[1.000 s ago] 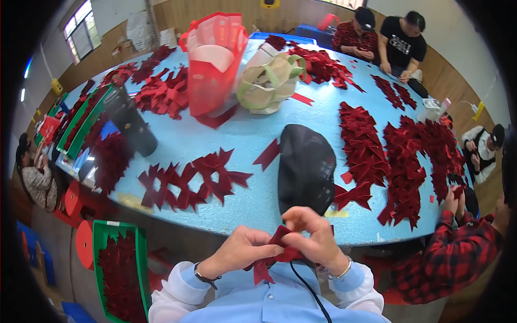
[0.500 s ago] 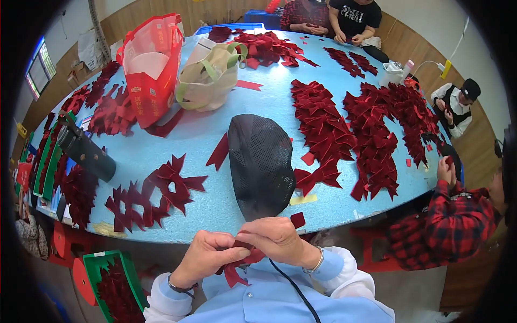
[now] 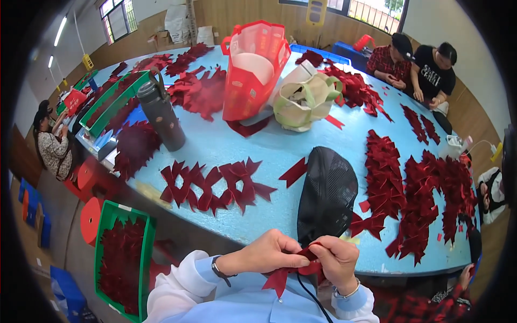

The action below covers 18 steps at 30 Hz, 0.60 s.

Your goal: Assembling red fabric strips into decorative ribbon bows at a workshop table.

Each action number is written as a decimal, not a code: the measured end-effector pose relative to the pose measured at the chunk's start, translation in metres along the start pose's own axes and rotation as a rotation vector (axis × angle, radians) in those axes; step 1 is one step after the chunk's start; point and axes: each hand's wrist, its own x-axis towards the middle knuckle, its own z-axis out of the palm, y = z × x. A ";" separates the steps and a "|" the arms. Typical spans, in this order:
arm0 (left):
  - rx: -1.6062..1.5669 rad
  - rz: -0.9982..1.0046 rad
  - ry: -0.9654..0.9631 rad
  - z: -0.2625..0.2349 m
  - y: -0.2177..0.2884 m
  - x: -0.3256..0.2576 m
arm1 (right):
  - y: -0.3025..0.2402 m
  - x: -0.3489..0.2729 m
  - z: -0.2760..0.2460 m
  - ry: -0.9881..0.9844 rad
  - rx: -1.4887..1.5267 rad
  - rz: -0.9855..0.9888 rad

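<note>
Close to my body, both hands grip one dark red ribbon bow (image 3: 279, 281). My left hand (image 3: 269, 252) pinches it between thumb and fingers, and my right hand (image 3: 338, 259) pinches the other side, the fingertips nearly meeting. A tail of the bow hangs down below my left thumb. Just beyond my hands, a black mesh cap (image 3: 326, 194) lies at the table edge. To its left a cut strip of red ribbon (image 3: 293, 172) rests flat. A row of finished-looking red bows (image 3: 215, 185) lies farther left on the blue table (image 3: 247, 226).
Piles of red bows (image 3: 383, 177) cover the right side. A dark bottle (image 3: 161, 116), a red bag (image 3: 253, 75) and a beige bag (image 3: 301, 102) stand farther back. A green crate of bows (image 3: 148, 258) is at lower left. Several people sit around the table.
The view has swung left, so the table things sit farther right in the picture. My hands still hold the bow; my right hand has shifted around it, and a folded piece shows between the fingertips.
</note>
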 end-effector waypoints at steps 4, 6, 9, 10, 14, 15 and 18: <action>0.009 -0.011 -0.052 -0.011 0.006 -0.009 | -0.016 0.012 0.004 -0.090 -0.106 -0.117; 0.010 0.037 -0.048 -0.017 0.012 -0.012 | -0.025 0.019 0.007 -0.118 -0.117 -0.137; 0.005 0.122 -0.036 -0.029 0.023 -0.013 | -0.032 0.036 0.011 -0.150 -0.140 -0.183; 0.007 0.120 -0.051 -0.035 0.028 -0.012 | -0.034 0.043 0.012 -0.170 -0.147 -0.210; 0.034 0.125 -0.086 -0.059 0.043 -0.007 | -0.039 0.073 0.015 -0.233 -0.197 -0.303; 0.048 0.125 -0.088 -0.065 0.046 -0.005 | -0.040 0.081 0.015 -0.258 -0.212 -0.330; 0.051 0.125 -0.099 -0.088 0.061 0.006 | -0.048 0.111 0.019 -0.278 -0.226 -0.344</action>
